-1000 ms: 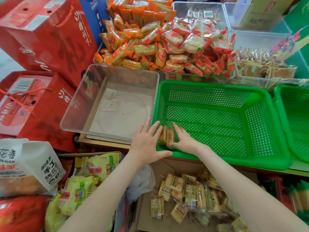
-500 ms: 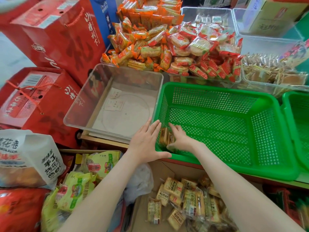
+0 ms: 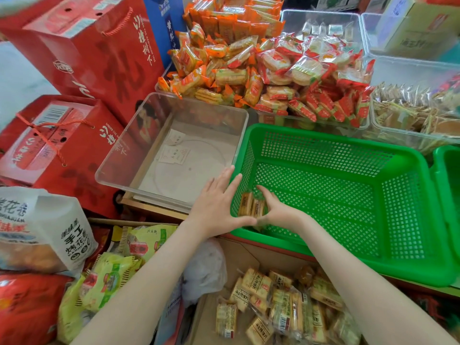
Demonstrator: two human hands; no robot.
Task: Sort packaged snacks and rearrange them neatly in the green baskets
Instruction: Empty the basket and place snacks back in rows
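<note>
Standing small tan clear-wrapped biscuit packets (image 3: 249, 207) upright in near-left corner of green perforated plastic basket (image 3: 348, 150); right hand (image 3: 278, 213) curls round them, left hand (image 3: 217, 205) flat against basket's outer wall. Probably light, slippery, brittle: hold flat sides gently.

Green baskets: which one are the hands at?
The central green basket: left hand and right hand flank biscuit packets in its near-left corner; the other basket sits far right.

- The green perforated plastic basket (image 3: 336, 139) is open above, its floor bare toward the far and right walls.
- Tan wrapped biscuit packets (image 3: 251, 207), the left hand (image 3: 216, 207) and the right hand (image 3: 278, 212) crowd its near-left corner.
- A clear plastic bin (image 3: 119, 158) stands just beside its left wall.
- Heaped orange and red snack packets (image 3: 249, 75) rise behind its far rim.
</note>
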